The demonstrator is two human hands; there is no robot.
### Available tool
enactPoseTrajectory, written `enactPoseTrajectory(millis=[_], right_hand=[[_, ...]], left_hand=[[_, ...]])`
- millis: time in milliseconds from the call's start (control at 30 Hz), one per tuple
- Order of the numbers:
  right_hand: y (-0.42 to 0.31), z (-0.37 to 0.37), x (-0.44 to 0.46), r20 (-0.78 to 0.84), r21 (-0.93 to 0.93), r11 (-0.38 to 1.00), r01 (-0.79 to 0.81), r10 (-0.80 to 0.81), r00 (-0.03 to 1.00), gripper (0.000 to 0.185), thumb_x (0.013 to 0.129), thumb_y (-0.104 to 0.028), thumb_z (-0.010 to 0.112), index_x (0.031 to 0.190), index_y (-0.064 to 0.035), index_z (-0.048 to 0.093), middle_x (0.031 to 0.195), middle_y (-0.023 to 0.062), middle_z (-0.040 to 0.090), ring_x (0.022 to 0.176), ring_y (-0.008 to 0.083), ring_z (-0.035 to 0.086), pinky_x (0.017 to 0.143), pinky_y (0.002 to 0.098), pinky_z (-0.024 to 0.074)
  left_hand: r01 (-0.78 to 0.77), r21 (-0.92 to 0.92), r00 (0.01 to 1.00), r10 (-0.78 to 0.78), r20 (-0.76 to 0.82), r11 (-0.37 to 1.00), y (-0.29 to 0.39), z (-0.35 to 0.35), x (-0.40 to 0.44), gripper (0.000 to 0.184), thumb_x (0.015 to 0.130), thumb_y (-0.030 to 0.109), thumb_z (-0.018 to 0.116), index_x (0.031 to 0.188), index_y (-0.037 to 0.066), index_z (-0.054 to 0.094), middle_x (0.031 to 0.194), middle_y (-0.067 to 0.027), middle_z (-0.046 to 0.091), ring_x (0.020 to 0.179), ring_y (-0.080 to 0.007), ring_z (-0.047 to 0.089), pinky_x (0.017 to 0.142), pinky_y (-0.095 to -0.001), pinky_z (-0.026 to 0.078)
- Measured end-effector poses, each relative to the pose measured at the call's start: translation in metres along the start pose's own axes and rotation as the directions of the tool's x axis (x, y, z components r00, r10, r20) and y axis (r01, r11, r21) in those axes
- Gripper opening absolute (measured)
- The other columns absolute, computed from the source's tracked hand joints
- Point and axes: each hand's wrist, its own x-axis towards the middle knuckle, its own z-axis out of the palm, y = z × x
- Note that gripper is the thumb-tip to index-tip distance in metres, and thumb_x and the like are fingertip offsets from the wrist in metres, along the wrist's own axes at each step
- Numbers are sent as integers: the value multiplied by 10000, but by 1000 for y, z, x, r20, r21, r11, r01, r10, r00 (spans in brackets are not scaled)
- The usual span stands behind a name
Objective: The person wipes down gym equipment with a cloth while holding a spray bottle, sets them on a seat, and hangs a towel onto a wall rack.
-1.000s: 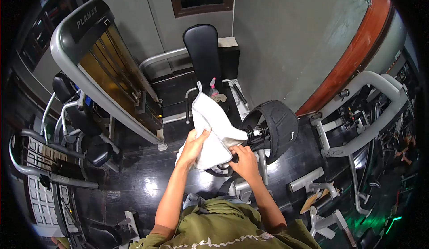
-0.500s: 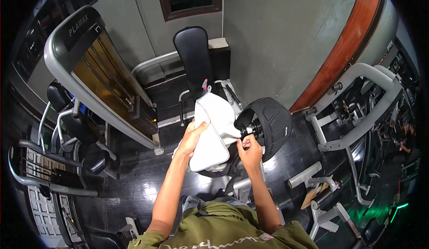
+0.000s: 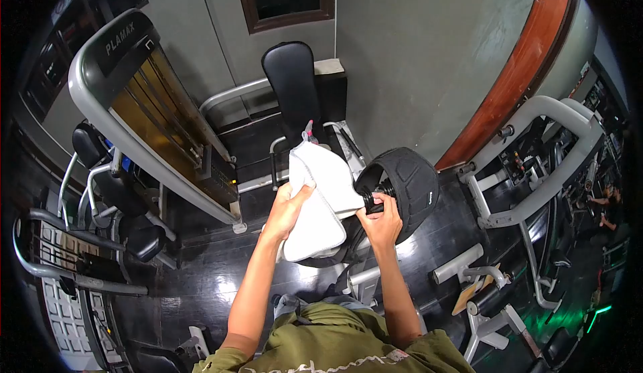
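Note:
My left hand (image 3: 289,210) grips the left side of a white cloth (image 3: 320,205), thumb on top of it. Closed fingers of my right hand (image 3: 380,219) meet at the cloth's right corner, beside black coiled parts (image 3: 376,195) in front of a black padded piece (image 3: 415,185). Whether the fingers pinch the cloth or the black part is hard to tell. Beyond the cloth, the pink top of a bottle (image 3: 309,129) shows, the rest mostly hidden.
A tall weight machine (image 3: 127,98) stands at left, with a black padded seat back (image 3: 289,78) behind the cloth. At right are a grey machine frame (image 3: 576,165) and a lower padded machine (image 3: 485,299). A person (image 3: 606,212) is at the far right.
My right hand has moved up and to the right along the cloth, to the black coiled parts. The left hand keeps its grip. The view has shifted, and the cloth looks more folded.

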Motion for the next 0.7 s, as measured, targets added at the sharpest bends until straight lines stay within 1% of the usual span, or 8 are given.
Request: enactPoseTrajectory(millis=[133, 233, 300, 433, 500, 567, 633, 700], right_hand=[[9, -1, 2, -28, -54, 996, 65, -67, 997, 379, 665, -154, 768, 1020, -99, 646, 875, 41, 671, 571, 174, 680, 604, 328, 527], [10, -5, 3, 50, 123, 989, -85, 79, 996, 389, 654, -115, 775, 1022, -89, 651, 882, 56, 674, 577, 173, 683, 596, 317, 530], [8, -9, 3, 88, 221, 962, -160, 144, 986, 396, 657, -60, 767, 1038, -60, 660, 894, 63, 674, 587, 127, 664, 597, 281, 527], [7, -12, 5, 125, 222, 955, -196, 172, 977, 410, 655, -47, 772, 1051, -63, 664, 896, 58, 674, 674, 126, 675, 619, 288, 523], [16, -6, 4, 88, 175, 984, -45, 29, 996, 492, 612, -50, 815, 1072, -88, 644, 881, 55, 657, 639, 180, 683, 604, 302, 539], [18, -5, 3, 110, 194, 980, -40, 19, 994, 495, 614, -39, 815, 1071, -97, 634, 896, 50, 655, 667, 194, 681, 627, 320, 530], [17, -2, 4, 15, 70, 992, 103, -104, 994, 491, 617, -21, 812, 1062, -112, 625, 904, 46, 652, 660, 214, 674, 652, 340, 514], [14, -6, 4, 45, 62, 993, 103, -106, 993, 528, 622, -29, 815, 1093, -127, 596, 950, 35, 643, 699, 234, 673, 673, 363, 500]], left_hand=[[11, -9, 999, -11, -31, 1000, 0, -4, 0, 314, 970, 254, 602, 1119, -18, 648, 967, -59, 686, 830, -118, 642, 735, -270, 516], [-65, -61, 993, 59, -102, 996, 10, -3, -3, 313, 966, 252, 608, 1120, -18, 644, 999, -62, 684, 851, -117, 642, 755, -271, 515], [-74, -73, 997, 72, -30, 995, 13, -17, -3, 323, 963, 247, 610, 1147, -18, 629, 1032, -71, 681, 886, -123, 645, 785, -279, 517], [-120, -126, 992, 122, 11, 985, 31, -18, -13, 371, 952, 263, 617, 1192, -20, 601, 1050, -83, 677, 918, -139, 653, 817, -286, 520], [-121, -201, 992, 126, 15, 972, 38, -16, -19, 391, 946, 273, 620, 1195, -27, 593, 1065, -84, 672, 922, -139, 653, 829, -283, 513], [-139, -206, 990, 142, 2, 969, 43, -13, -20, 401, 946, 275, 617, 1204, -31, 585, 1073, -89, 670, 924, -144, 655, 834, -286, 514], [-158, -213, 987, 160, -12, 964, 46, -15, -20, 412, 947, 277, 614, 1213, -34, 576, 1081, -93, 668, 927, -149, 657, 839, -290, 515], [-164, -289, 985, 173, 7, 943, 46, -17, -18, 460, 973, 254, 556, 1318, -38, 477, 1176, -153, 632, 1024, -223, 658, 878, -344, 543]])
